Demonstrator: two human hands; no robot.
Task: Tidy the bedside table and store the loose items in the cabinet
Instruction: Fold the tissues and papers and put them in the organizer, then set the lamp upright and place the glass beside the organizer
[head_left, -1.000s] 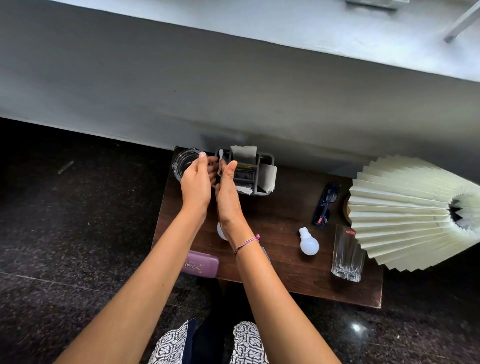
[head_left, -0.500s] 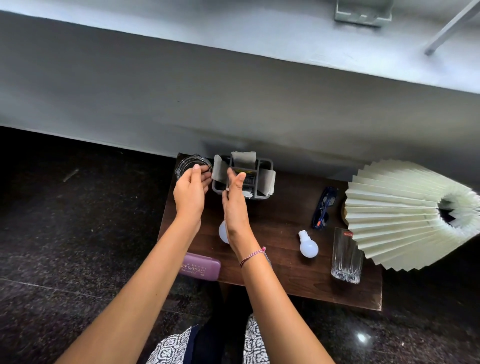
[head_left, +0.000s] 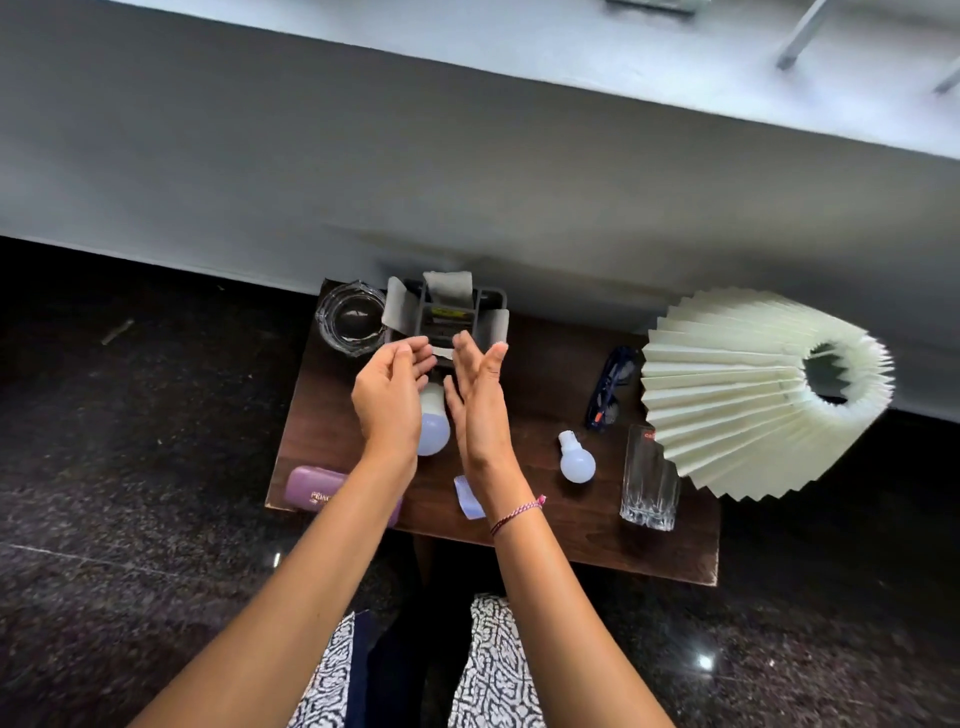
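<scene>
My left hand (head_left: 389, 397) and my right hand (head_left: 480, 400) hover palm to palm over the dark wooden bedside table (head_left: 545, 530), just in front of a grey organiser (head_left: 491, 304) stuffed with paper napkins. The fingers of both are relaxed and hold nothing. A white bulb (head_left: 434, 428) lies below and between the hands, partly hidden. Loose on the table are a glass ashtray (head_left: 345, 317) at the back left, a purple glasses case (head_left: 311, 491), a small pale sachet (head_left: 467, 496), a second bulb (head_left: 576, 460), dark sunglasses (head_left: 610, 387) and a cut-glass tumbler (head_left: 649, 480).
A pleated cream lampshade (head_left: 727, 395) covers the table's right end and juts past its edge. A grey wall (head_left: 467, 156) rises right behind the table. Dark speckled floor (head_left: 130, 467) surrounds it. My patterned clothing (head_left: 493, 675) shows below the front edge.
Both hands have drawn back toward me from the organiser and ashtray, letting go of the napkins. They now hang over the bulb.
</scene>
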